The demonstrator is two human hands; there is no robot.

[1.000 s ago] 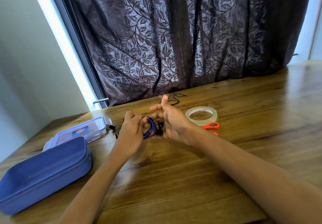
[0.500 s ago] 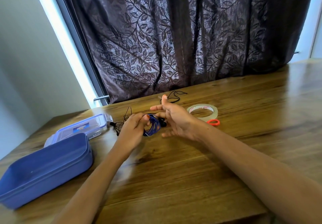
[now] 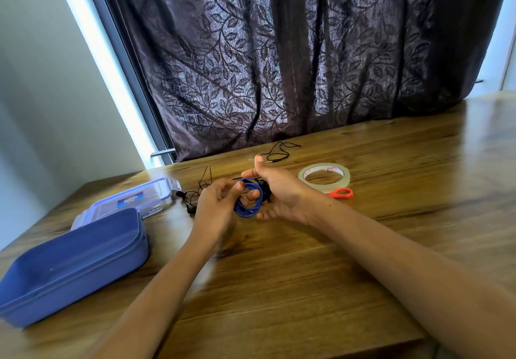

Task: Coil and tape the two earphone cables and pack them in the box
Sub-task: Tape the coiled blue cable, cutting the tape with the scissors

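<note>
1. My left grip point(image 3: 216, 205) covers the near side of the blue cable point(image 3: 247, 210), so I can't see how my fingertips pinch it.
2. The coil's far side is tucked against my right grip point(image 3: 282, 193), out of sight.
3. The black cable point(image 3: 192, 199) slips behind my left grip.
4. On the scissors point(image 3: 340, 193), only the orange handle shows; the rest is behind my right wrist.
5. The box point(image 3: 69, 263) is cut by the left edge.
6. The label on the lid point(image 3: 156, 191) is too small to read.
7. My left forearm is smeared with blur.
</note>
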